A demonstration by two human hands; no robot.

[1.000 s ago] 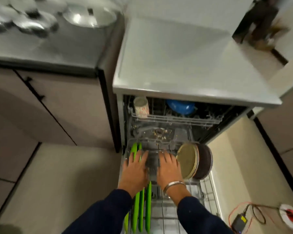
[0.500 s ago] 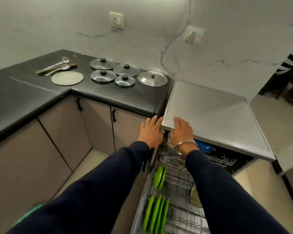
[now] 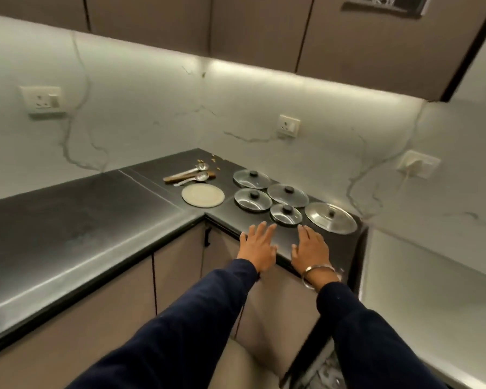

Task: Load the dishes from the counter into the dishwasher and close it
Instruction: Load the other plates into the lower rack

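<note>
**Both hands reach for the lids**

Left hand and right hand hover over the dark desk, each grip released, fingers spread, holding nothing. Nearest is the small glass lid, among four others; a flat plate and spoons lie farther back. Risk, as I judge it: the lids sit crowded, so lifting one by its rim could knock a neighbour or let smooth glass slip.

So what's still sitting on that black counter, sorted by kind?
Round pot lids with black knobs: 5
Flat round beige plate: 1
Metal spoons: 2
Total: 8
</note>
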